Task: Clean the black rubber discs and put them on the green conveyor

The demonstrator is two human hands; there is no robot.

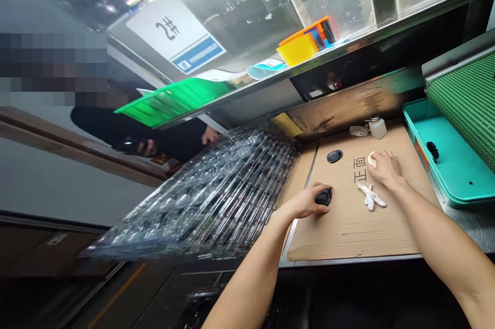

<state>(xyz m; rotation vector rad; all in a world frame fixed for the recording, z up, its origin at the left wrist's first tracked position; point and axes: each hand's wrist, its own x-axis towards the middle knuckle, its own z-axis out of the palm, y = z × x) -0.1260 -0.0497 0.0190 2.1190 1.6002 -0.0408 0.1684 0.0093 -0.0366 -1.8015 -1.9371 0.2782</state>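
Note:
My left hand [309, 201] is closed around a black oval part [323, 196], thumb and fingers at its edges, low over the cardboard sheet [332, 236]. A similar black oval piece [334, 155] lies farther back on the cardboard. My right hand [385, 168] grips a small whitish round pad [372, 159] at its fingertips, beside the printed characters. Just in front of that hand lie crumpled white finger cots or cloth scraps [371, 197]; which of these I cannot tell.
Stacked clear plastic trays [232, 190] stand at left. A small bottle [377, 128] is at the back. A teal bin [460, 164] with a black part sits right, near a green conveyor belt [467, 92]. A shelf above carries a green tray [178, 99]. Another person [154, 133] stands beyond the trays.

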